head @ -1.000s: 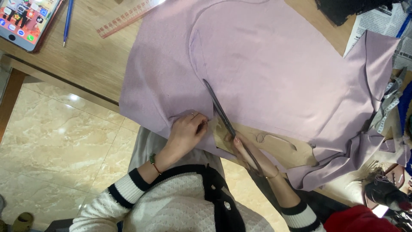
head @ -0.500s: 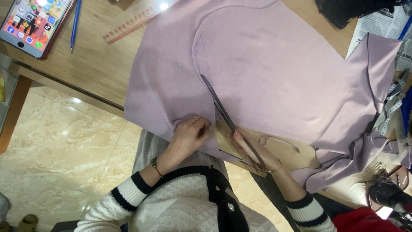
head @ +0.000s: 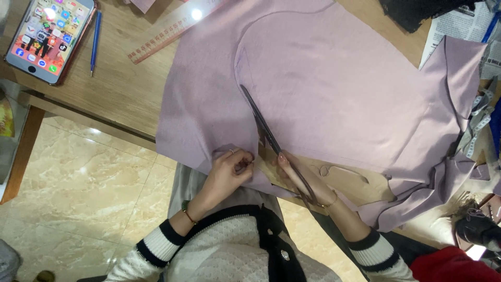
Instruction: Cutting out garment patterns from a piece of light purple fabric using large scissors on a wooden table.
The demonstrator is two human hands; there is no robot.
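Head view | scissors [head: 266, 130] in right hand [head: 302, 180] fingers | lilac fabric [head: 334, 99] pinched by left hand [head: 227, 172]

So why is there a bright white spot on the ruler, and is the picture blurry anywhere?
Head view: the white spot on the ruler is glare from a light above; another shines on the phone and floor. The fabric, scissors and both hands look sharp; only the far right edge is dim and hard to read.

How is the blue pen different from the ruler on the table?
The blue pen is thin and blue; the ruler is wide, flat and pinkish. The pen lies bare beside the phone; the ruler's far end slips under the purple fabric. Both lie flat on the wooden table, untouched by either hand.
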